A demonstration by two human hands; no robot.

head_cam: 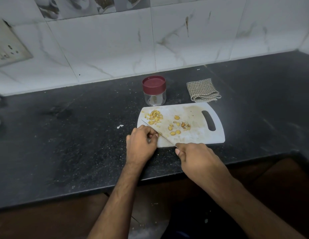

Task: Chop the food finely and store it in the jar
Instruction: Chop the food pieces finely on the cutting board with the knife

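From the head camera, a white cutting board lies on the black speckled worktop, its handle slot toward the right. The right hand is curled round the handle of a knife, the handle itself hidden inside the grip; the thin blade runs up and to the left across the board's near-left corner. The left hand sits at that same corner with its fingers curled in, the fingertips right against the blade; whether they pinch a piece of food there is too small to tell.

On the board a heap of finely chopped yellow food lies near the far-left corner, just beyond the blade's tip. Larger yellow slices lie scattered in the middle of the board, apart from the heap.

A clear jar with a dark red lid on it stands upright on the worktop just behind the board's far edge. A folded checked cloth lies to the right of the jar, near the tiled wall. A switch plate is fixed to the wall at far left.
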